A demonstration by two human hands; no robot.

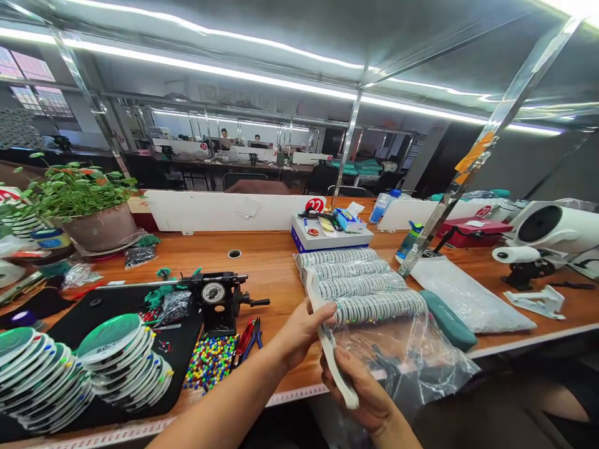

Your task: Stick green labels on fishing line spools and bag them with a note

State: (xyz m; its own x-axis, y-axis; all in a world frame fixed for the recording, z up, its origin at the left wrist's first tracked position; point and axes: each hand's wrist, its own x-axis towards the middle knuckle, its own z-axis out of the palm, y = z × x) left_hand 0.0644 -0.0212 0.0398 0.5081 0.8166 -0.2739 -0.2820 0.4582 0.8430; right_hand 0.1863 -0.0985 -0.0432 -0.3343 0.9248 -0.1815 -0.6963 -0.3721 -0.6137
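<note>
My left hand (299, 330) is closed around the upper part of a long, slightly bent white strip-like bundle (333, 365); its exact kind I cannot make out. Lower down, my right hand (362, 386) grips the same bundle, thumb on its near side. Just beyond my hands, several rows of white-rimmed discs (374, 307) lie packed side by side. A clear plastic bag (412, 349) spreads over the table edge beside my right hand.
Stacked green-and-white discs (112, 337) stand at the left on a black mat (182, 355). Nearby are a black hand-cranked winder (218, 299), colourful beads (213, 362) and pliers (253, 340). A green case (447, 318) and a white package (468, 290) lie at right.
</note>
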